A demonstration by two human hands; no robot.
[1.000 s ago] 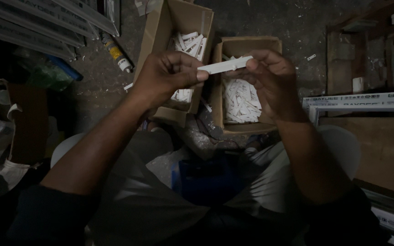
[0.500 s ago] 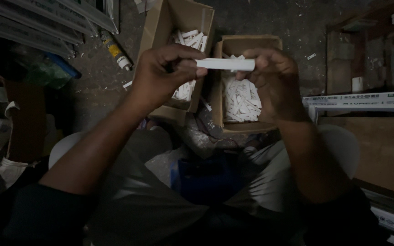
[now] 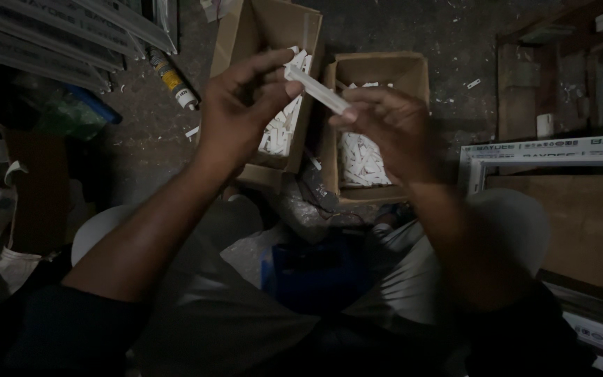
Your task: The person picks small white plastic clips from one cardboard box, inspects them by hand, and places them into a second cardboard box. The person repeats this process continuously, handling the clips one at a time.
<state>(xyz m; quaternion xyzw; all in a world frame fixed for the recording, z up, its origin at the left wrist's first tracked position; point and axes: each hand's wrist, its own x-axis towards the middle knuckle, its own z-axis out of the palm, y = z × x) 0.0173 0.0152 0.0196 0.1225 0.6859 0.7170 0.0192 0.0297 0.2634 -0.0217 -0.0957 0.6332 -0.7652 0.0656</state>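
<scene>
Dim, littered concrete floor lies under two cardboard boxes (image 3: 378,70) of white pieces. Above them, the left hand (image 3: 242,108) and right hand (image 3: 385,126) each pinch an end of a white strip (image 3: 315,87). It now slopes down toward the right hand, having sat level half a second ago.

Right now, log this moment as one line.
left hand + right hand: hold white strip | over two cardboard boxes

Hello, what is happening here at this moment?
A seated person holds a short white plastic strip between both hands, the left hand at one end and the right hand at the other, each with a fingertip grip. Below, on the dark floor, stand two open cardboard boxes, the left box and the right box, both holding similar white pieces.
</scene>
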